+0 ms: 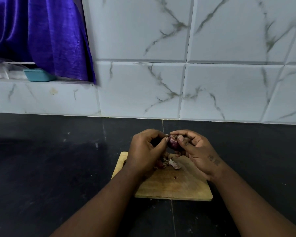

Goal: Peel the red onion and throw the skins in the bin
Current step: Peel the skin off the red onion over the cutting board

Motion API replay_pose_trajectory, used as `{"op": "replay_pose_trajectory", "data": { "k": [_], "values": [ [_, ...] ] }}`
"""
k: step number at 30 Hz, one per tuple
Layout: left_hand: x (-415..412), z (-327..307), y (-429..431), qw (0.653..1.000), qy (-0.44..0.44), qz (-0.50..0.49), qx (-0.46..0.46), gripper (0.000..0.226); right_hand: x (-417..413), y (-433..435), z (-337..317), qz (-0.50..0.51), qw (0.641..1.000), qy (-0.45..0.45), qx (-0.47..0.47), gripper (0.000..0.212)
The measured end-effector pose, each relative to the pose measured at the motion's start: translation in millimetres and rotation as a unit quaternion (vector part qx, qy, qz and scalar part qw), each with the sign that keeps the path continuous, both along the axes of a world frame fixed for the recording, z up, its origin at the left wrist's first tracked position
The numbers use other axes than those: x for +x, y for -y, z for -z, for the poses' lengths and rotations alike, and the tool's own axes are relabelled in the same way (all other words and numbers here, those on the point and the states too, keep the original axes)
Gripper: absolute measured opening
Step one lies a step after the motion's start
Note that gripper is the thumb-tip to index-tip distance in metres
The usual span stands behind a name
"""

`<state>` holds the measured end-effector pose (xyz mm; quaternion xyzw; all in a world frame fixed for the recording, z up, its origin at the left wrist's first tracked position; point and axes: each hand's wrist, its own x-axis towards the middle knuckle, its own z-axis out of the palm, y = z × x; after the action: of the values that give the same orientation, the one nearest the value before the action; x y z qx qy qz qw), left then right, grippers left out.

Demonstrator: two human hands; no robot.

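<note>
Peeling a red onion [173,143] above a wooden board [174,185].
Held in the air just over the board's far end, gripped by the right hand [197,152] with thumb on top and fingers curled underneath, pinched at its top by thumb and forefinger of the left hand [143,152]. Below, on the board, loose skins [173,164]. Under the board, a dark counter [50,168]; behind, marbled white tiles [212,91], with a purple curtain [41,31] and a small blue tub [38,75] far left.
</note>
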<state>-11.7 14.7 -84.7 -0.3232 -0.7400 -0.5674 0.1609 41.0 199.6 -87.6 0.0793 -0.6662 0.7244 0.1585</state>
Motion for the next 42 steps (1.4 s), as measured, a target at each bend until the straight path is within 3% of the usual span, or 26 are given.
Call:
{"op": "replay_pose_trajectory", "data": {
  "k": [20, 23, 29, 35, 42],
  "values": [
    [2.7, -0.2, -3.8, 0.999, 0.028, -0.008, 0.032, 0.013, -0.9, 3.0, -0.2, 0.000, 1.000, -0.009, 0.003, 0.027],
    [4.1, 0.3, -4.1, 0.996, 0.065, 0.016, 0.059, 0.014, -1.5, 3.0, -0.9, 0.012, 1.000, -0.011, -0.009, 0.023],
    [6.3, 1.2, -3.8, 0.994, 0.085, 0.023, 0.059, 0.009, -0.9, 2.3, 0.3, 0.036, 0.999, -0.020, 0.033, 0.022],
    [2.7, 2.9, -6.2, 1.000, 0.024, -0.013, -0.011, 0.012, 0.9, 3.4, -0.6, 0.018, 0.998, -0.033, 0.040, 0.037],
    [-0.9, 4.8, -7.3, 0.998, 0.030, -0.030, -0.040, 0.009, 1.8, 4.7, -0.9, -0.012, 0.999, -0.028, 0.023, 0.039]
  ]
}}
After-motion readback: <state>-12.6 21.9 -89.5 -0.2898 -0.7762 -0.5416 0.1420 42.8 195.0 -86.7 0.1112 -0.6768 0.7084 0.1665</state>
